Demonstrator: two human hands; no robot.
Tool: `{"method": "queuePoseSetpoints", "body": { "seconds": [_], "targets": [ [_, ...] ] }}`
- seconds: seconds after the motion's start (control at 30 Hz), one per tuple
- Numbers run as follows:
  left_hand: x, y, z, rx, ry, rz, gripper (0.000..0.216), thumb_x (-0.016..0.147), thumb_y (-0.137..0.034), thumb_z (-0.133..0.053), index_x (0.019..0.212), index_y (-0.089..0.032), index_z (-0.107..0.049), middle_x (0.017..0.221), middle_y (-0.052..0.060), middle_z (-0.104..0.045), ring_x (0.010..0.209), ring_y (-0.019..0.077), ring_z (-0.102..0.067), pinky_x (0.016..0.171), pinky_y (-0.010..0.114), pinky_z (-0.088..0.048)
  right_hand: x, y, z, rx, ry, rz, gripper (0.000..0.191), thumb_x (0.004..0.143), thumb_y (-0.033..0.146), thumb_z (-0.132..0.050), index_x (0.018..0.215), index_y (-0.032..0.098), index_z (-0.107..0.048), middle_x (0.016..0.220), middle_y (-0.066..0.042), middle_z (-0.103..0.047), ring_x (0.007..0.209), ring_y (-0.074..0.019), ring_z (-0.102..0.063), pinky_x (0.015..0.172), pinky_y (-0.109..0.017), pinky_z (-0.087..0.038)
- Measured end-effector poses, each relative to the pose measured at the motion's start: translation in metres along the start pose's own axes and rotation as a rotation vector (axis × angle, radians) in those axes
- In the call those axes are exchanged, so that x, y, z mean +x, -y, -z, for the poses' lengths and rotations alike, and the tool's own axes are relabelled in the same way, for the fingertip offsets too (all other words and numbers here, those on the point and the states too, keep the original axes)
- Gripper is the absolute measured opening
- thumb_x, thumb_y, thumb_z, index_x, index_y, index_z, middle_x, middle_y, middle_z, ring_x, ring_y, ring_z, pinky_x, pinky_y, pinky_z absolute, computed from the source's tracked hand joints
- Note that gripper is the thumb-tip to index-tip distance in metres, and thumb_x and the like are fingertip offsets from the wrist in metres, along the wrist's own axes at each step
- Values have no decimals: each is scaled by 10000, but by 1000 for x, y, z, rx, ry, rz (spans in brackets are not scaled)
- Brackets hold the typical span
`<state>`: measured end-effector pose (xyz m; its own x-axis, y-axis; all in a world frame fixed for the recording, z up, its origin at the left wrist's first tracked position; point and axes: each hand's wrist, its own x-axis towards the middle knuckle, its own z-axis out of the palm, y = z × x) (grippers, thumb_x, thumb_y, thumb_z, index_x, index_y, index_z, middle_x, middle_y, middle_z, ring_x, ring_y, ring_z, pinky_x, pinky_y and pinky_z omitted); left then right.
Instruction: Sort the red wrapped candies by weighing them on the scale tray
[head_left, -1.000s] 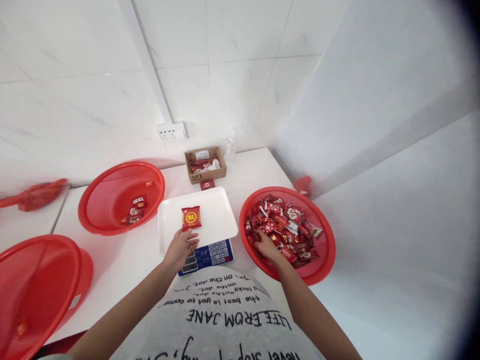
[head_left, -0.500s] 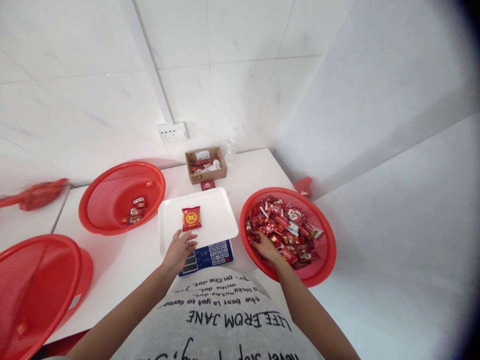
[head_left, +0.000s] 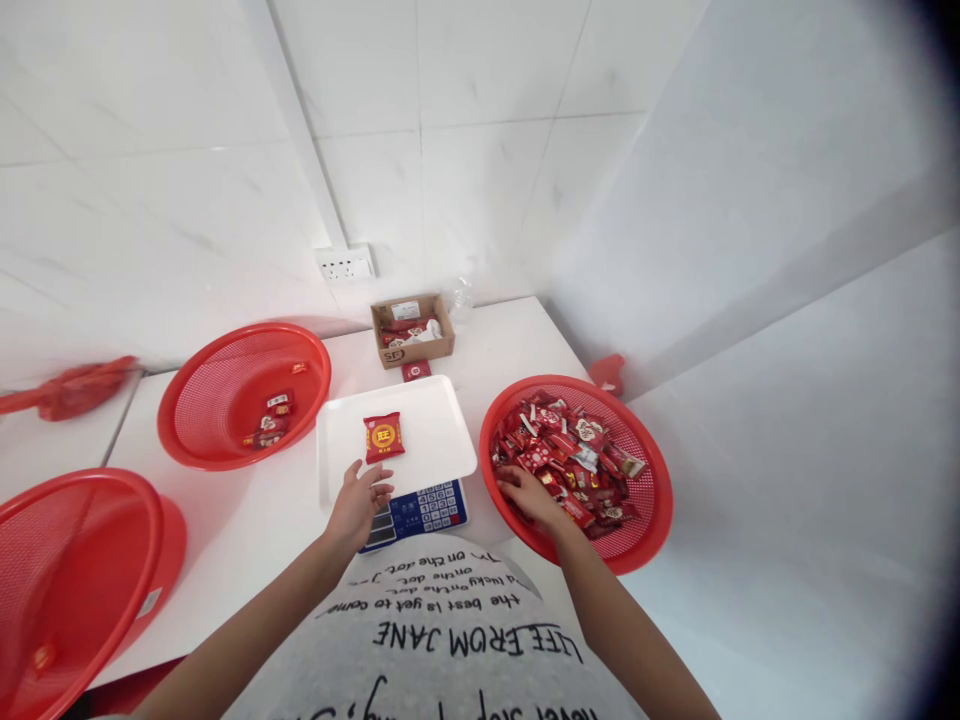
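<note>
On the white weighing tray [head_left: 439,420] of a scale lies a single red snack packet [head_left: 383,437] with a yellow emblem. My left hand [head_left: 358,503] is over the tray's near left edge, fingers spread and holding nothing, just short of the packet. Under the tray's front edge shows the scale's blue keypad [head_left: 431,508]. My right hand [head_left: 529,493] is inside the right red basket [head_left: 658,490], at the left side of a heap of wrapped snacks [head_left: 570,450]. Its fingers curl down and in; what lies between them is hidden.
A cardboard box [head_left: 420,350] with red packets stands behind the tray, a red packet [head_left: 416,371] before it. Left of the tray is a red basket [head_left: 202,400] holding several small packets. Another red basket [head_left: 142,560] is nearer. A socket strip [head_left: 345,263] is on the wall.
My right fingers have shifted slightly in the heap; a dark red piece that showed at their tips is out of sight. My left hand and the packet on the tray are almost unmoved.
</note>
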<state>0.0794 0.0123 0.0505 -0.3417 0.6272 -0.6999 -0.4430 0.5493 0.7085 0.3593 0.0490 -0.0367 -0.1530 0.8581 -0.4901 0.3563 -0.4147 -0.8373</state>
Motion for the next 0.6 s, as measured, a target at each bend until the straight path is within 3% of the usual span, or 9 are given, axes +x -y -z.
{"method": "queuePoseSetpoints", "body": {
  "seconds": [0.43, 0.6],
  "targets": [
    [-7, -2, -6, 23, 17, -35, 628, 762, -153, -607, 1308, -190, -299, 857, 34, -618, 567, 83, -559, 528, 205, -446, -15, 18, 3, -67, 21, 41, 348, 799, 374, -535, 1058, 163, -631, 1159, -114, -632, 1079, -235, -570, 972, -386, -399],
    [-9, -3, -7, 30, 33, -38, 591, 748, -144, -600, 1277, -194, -342, 832, 24, -624, 561, 82, -559, 529, 202, -439, -23, 29, 4, -107, 33, 58, 374, 778, 366, -573, 1092, 168, -613, 1188, -111, -619, 1111, -233, -556, 999, -376, -378]
  ]
}}
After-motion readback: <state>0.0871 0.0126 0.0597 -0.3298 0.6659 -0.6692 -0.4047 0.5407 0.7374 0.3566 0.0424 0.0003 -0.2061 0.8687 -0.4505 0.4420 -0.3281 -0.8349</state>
